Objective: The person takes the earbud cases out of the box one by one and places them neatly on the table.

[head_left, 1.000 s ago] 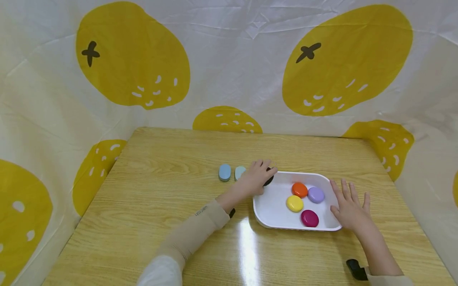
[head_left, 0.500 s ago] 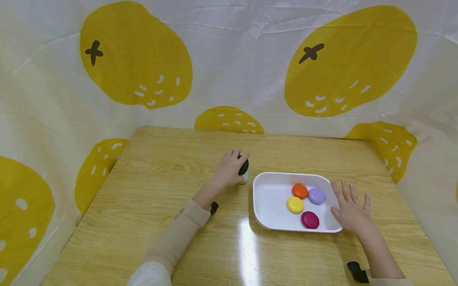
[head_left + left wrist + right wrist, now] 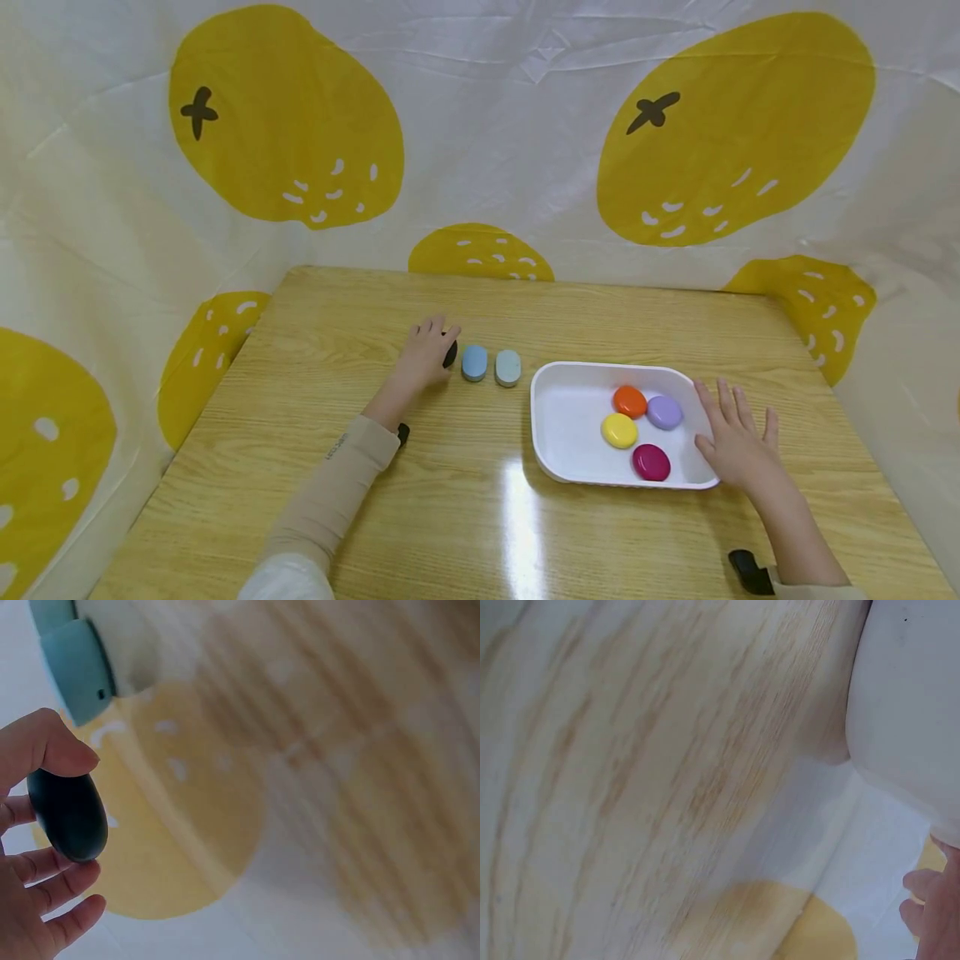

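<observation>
My left hand (image 3: 424,357) grips a smooth black oval disc (image 3: 69,816) between thumb and fingers, above the table left of two oval pieces. The nearer of these is a blue piece (image 3: 474,363); to its right lies a pale green piece (image 3: 507,367). A white tray (image 3: 558,475) stands to the right of them. Inside it are an orange disc (image 3: 629,402), a lilac disc (image 3: 664,412), a yellow disc (image 3: 619,431) and a magenta disc (image 3: 651,462). With fingers spread, my right hand (image 3: 738,442) rests on the tray's right rim.
The wooden table (image 3: 360,308) is bordered at the back and sides by a white curtain (image 3: 495,125) with large yellow fruit prints. A black strap end (image 3: 750,572) sticks out by the right wrist.
My left hand has carried the black disc leftward from the tray's left end, past the pale green and blue pieces. The right hand has stayed at the rim.
</observation>
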Demonstrator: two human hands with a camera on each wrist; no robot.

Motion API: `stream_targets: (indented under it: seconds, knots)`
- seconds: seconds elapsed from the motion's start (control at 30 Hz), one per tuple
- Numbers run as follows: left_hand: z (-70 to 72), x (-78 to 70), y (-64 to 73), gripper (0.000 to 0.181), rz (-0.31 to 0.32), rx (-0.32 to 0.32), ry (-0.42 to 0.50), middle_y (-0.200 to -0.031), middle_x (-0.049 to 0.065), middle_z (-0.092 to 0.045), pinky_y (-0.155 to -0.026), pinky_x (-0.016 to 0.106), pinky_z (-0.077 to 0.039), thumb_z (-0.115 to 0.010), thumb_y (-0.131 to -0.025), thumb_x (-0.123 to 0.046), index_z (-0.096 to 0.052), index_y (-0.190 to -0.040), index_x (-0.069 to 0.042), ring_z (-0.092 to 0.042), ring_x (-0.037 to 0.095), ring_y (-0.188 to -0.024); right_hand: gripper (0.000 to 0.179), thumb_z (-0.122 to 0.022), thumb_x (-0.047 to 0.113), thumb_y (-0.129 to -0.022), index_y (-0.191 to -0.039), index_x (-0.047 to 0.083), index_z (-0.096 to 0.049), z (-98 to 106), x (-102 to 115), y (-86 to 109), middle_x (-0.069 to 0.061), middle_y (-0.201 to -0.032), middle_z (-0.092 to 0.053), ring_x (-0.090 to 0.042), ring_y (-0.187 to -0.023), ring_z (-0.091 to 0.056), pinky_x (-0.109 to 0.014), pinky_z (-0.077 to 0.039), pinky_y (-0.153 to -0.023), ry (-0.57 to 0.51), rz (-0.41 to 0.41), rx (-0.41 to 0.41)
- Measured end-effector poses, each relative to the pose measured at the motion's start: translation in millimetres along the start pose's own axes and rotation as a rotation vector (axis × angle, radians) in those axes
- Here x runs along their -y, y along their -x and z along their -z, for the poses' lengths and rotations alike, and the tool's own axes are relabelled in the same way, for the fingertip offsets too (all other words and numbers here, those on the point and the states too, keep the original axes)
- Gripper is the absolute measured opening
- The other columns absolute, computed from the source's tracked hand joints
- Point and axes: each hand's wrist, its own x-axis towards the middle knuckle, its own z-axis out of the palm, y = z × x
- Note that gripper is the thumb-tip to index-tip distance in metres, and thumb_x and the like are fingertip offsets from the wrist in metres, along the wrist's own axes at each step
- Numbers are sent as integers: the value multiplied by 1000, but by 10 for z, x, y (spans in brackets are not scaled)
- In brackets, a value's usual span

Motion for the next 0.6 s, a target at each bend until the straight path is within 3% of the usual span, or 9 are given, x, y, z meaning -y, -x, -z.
stream_targets:
  seconds: [0.3, 0.6]
  knots:
    - [-106, 49, -28, 80, 29, 140, 0, -136, 20, -33, -99, 50, -31, -78, -71, -26, -37, -137, -10, -36, 36, -123, 78, -50, 18, -89, -147, 16, 2, 25, 26, 3, -28, -147, 3, -48, -132, 7, -61, 24, -94, -9, 0, -4]
    - [-62, -14, -16, 73, 49, 185, -33, -132, 18, -40, -98, 49, -33, -77, -73, -27, -40, -133, -8, -38, 34, -121, 79, -50, 19, -89, -147, 16, 4, 5, 2, -3, -27, -148, 7, -47, -132, 9, -62, 24, -93, -10, -11, 14]
